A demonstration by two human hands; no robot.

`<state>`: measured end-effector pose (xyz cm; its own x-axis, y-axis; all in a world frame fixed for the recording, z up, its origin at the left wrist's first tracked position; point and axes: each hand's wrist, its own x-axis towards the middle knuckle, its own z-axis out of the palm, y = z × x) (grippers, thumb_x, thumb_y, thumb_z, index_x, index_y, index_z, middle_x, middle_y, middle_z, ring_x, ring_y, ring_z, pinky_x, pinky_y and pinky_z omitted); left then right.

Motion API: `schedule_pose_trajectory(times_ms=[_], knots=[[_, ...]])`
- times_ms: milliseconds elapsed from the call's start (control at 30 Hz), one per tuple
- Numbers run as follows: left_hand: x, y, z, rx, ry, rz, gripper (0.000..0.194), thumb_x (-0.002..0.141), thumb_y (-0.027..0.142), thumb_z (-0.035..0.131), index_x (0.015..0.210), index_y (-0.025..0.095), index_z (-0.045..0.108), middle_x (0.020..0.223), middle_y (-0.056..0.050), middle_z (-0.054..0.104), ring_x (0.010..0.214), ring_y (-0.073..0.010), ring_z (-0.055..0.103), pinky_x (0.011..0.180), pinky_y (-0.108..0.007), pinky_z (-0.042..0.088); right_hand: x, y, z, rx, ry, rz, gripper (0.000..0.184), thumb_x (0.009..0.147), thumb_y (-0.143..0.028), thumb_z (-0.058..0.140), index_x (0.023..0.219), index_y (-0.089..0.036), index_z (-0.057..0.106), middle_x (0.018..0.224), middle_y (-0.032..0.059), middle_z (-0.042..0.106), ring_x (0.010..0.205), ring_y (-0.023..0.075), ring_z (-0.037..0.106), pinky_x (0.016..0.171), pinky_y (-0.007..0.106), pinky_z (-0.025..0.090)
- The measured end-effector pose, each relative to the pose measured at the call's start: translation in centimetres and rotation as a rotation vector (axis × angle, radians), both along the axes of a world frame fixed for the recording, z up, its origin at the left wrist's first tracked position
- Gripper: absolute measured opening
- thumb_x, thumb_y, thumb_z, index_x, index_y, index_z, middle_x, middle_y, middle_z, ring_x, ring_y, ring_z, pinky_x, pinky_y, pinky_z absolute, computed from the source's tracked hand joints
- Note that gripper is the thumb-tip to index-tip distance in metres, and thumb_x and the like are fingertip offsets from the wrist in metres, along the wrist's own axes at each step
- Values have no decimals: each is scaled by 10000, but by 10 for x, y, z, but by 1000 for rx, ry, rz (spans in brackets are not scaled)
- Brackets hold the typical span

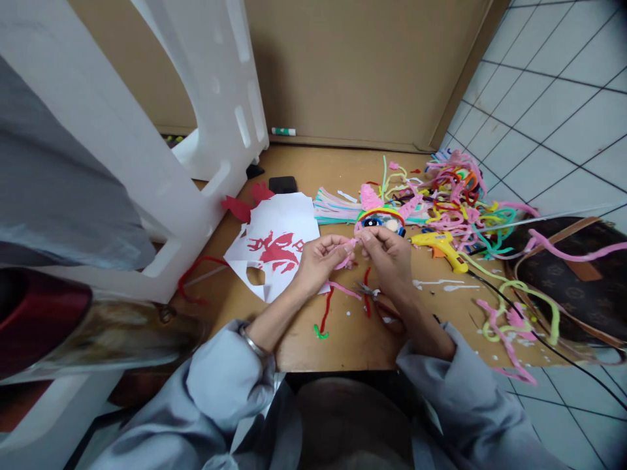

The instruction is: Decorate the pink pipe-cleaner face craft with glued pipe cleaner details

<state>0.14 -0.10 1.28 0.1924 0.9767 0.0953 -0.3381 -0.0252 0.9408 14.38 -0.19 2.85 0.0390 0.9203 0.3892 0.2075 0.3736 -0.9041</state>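
Note:
Above the front of the table, my left hand (317,262) pinches a fuzzy pink pipe cleaner (343,263), a short part of which hangs below the fingers. My right hand (390,260) meets it fingertip to fingertip, closed on the same pink piece. Just behind both hands lies a colourful pipe-cleaner figure (380,217) with pink ears and a blue eye, partly covered by the right fingers. Beneath my right wrist are scissors (389,314), partly hidden. A red pipe cleaner with a green end (326,308) lies on the table near my left forearm.
White paper with red cut-outs (287,215) lies left. At right sit a yellow glue gun (443,249) with a black cord, a tangle of pipe cleaners (460,209) and a brown bag (563,281). A white plastic rack (215,130) borders the left, a tiled wall (553,98) the right.

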Motion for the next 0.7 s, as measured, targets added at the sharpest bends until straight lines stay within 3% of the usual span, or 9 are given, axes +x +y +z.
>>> schedule_pose_trajectory(times_ms=[167,367,700], knots=[[-1,1,3,-8,11,30,435,648,515,841,750,132,662,601,11,641,510,-82,558,552,-228,484,2,-1,-2,275,-349,-77,231,958,-261,491,963,-202,715,907,62,706,869,194,652,794,335,503],[-2,4,1,23,24,52,465,626,545,848,726,132,659,593,10,632,502,-77,536,517,-217,449,1,-2,-9,394,-708,-130,281,984,-208,450,838,-200,690,818,64,663,793,186,620,714,295,448],[-3,4,-1,65,84,32,462,650,571,821,716,143,661,568,14,622,506,-87,538,549,-231,445,0,-3,-5,387,-575,-119,197,896,-180,543,723,-213,630,700,20,607,658,155,540,626,281,391]])
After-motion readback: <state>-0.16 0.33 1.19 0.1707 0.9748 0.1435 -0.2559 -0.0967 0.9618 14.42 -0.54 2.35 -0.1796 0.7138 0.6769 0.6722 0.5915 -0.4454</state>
